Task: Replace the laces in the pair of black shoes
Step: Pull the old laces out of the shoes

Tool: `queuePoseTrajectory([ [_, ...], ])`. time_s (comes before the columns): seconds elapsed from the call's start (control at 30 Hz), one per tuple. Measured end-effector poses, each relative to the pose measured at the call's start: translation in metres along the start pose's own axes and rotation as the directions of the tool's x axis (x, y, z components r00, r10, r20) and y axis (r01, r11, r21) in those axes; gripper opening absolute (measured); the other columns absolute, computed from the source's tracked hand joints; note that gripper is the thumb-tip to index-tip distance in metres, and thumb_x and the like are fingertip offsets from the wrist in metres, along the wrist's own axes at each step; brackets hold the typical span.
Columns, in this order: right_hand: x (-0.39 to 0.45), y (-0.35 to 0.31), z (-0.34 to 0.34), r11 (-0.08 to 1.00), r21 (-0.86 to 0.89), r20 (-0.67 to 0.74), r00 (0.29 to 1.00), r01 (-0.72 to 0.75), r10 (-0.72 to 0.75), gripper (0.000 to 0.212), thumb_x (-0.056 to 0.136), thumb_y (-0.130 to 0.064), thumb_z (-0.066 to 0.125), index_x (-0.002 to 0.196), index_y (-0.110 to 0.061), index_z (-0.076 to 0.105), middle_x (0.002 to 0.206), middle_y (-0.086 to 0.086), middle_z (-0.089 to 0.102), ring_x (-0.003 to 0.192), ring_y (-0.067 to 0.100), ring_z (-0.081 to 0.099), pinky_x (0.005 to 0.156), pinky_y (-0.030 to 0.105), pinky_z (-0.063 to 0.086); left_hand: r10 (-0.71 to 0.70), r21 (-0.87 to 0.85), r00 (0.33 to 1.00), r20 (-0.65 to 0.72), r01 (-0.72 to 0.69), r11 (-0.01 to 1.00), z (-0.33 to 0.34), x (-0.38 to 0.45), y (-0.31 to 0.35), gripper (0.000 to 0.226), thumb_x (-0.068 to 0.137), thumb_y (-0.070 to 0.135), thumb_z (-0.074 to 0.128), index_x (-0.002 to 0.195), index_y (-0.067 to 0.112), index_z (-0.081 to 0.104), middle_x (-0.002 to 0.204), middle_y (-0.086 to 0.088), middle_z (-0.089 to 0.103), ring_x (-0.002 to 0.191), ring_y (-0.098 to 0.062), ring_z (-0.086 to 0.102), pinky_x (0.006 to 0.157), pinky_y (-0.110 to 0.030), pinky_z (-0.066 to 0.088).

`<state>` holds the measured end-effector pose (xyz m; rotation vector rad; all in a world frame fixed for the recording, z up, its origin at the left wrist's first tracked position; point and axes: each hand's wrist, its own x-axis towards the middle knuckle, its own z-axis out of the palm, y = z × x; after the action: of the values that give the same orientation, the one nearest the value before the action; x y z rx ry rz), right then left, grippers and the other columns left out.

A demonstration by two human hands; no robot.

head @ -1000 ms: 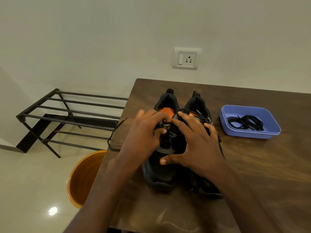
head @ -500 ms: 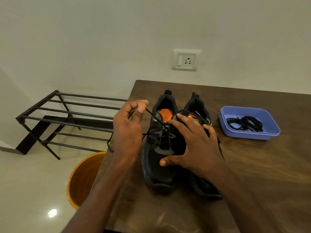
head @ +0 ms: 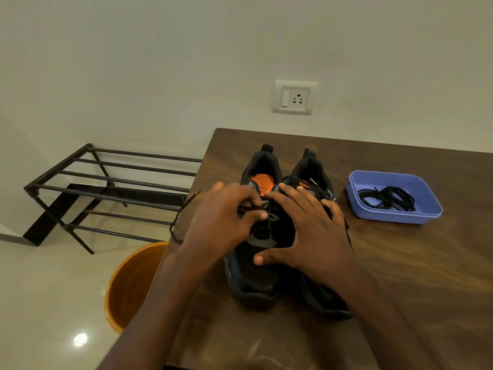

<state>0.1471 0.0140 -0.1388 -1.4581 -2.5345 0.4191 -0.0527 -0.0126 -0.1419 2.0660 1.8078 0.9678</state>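
Setting: On a dark wooden table (head: 400,276) set against a pale wall, a pair of black shoes stands side by side, toes toward the camera.
Lace and fingers: The old lace (head: 248,209) of the left shoe (head: 256,273) runs between thumb and fingertips of the left hand (head: 221,222), pinched just above the eyelets; its loose end (head: 184,206) trails off the table's left edge.
Right shoe: The right shoe (head: 317,180) sits touching its partner, still laced, mostly hidden beneath the right hand (head: 309,231).
Change: Half a second ago the left hand was raised out to the left, drawing the lace taut away from the shoe; it is now back down over the tongue, close to the right hand's fingertips.
Left hand pose: Palm down, fingers curled, gripping the lace.
Right hand pose: Flat and spread, fingers straight, thumb pressing the left shoe's vamp, holding nothing.
Spare laces: A coil of black laces (head: 386,200) lies in a blue tray (head: 394,218) to the right, well apart from the hands.
Surroundings: A metal rack (head: 106,188) and an orange bucket (head: 128,287) stand on the floor at left.
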Motion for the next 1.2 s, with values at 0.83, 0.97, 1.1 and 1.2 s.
queuePoseTrajectory([
  [0.83,0.0,-0.001,-0.002,1.0,0.027,0.026,1.0,-0.01,0.009,0.116,0.06,-0.093,0.062,0.155,-0.057,0.006,0.17,-0.024,0.0,0.157,0.005,-0.004,0.124,0.051,-0.01,-0.522,-0.59,0.846,0.104,0.475,0.653,-0.024,0.004,-0.001,0.017,0.108,0.026,0.052,0.1,0.016,0.062,0.069,-0.002,0.062,0.046,-0.006,0.047,0.043,-0.018,0.038],
  [0.97,0.0,-0.006,0.003,0.998,0.059,-0.064,0.998,-0.004,0.008,0.091,0.074,-0.089,0.054,0.154,-0.054,0.024,0.169,-0.019,0.013,0.157,0.007,0.01,0.125,0.056,-0.004,-0.444,-0.168,0.882,0.161,0.468,0.868,-0.027,-0.003,0.003,0.032,0.099,0.048,0.061,0.083,0.024,0.074,0.068,0.005,0.074,0.057,-0.012,0.068,0.063,-0.035,0.061],
  [1.1,0.003,-0.02,0.007,0.994,0.108,-0.285,0.956,-0.034,0.063,0.034,0.096,-0.053,0.06,0.13,-0.045,0.062,0.161,-0.016,0.036,0.152,0.009,0.028,0.123,0.059,0.004,-0.413,0.103,0.91,0.035,0.407,0.907,-0.026,-0.005,0.015,0.01,0.101,0.04,0.064,0.101,0.032,0.068,0.081,0.011,0.068,0.065,-0.005,0.063,0.06,-0.021,0.05],
  [1.2,0.007,-0.034,0.005,0.994,0.049,-0.304,0.946,-0.102,0.112,0.025,0.098,-0.038,0.063,0.123,-0.041,0.067,0.161,-0.012,0.036,0.152,0.013,0.028,0.123,0.06,0.004,-0.335,0.205,0.942,-0.031,0.334,0.92,-0.028,-0.006,0.02,0.008,0.098,0.038,0.067,0.103,0.032,0.066,0.088,0.012,0.067,0.079,-0.006,0.061,0.084,-0.036,0.052],
])
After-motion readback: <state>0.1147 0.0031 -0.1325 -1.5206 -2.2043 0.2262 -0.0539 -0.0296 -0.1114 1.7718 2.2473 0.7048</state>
